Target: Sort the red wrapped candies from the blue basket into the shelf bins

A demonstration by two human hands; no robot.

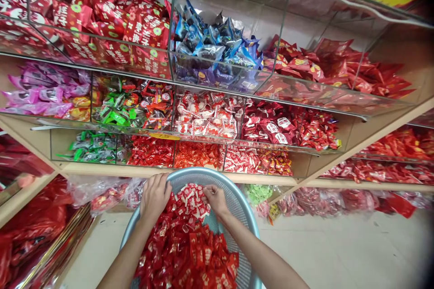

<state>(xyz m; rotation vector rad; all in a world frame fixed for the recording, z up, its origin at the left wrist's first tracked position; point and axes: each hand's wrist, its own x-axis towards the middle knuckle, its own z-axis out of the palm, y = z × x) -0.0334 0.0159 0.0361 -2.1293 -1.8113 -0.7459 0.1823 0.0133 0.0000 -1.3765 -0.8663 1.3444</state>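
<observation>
A light-blue mesh basket (253,226) stands below me, in front of the shelves. Large red candy packets (183,253) fill its near part, and small red-and-white wrapped candies (191,198) lie in a heap at its far side. My left hand (155,196) is at the far left rim, its fingers bent over the edge. Inside the far right part of the basket, my right hand (214,198) has thumb and fingers pinched together beside the small candies. Whatever is between those fingertips is too small to make out.
Ahead rise wooden shelves (267,180) with clear dividers, holding blue packets (213,43), purple packets (47,92) and many red ones. Plastic bags of goods (318,205) lie under the lowest shelf. Red packaging (37,226) is stacked at the lower left, beside the pale floor (332,248).
</observation>
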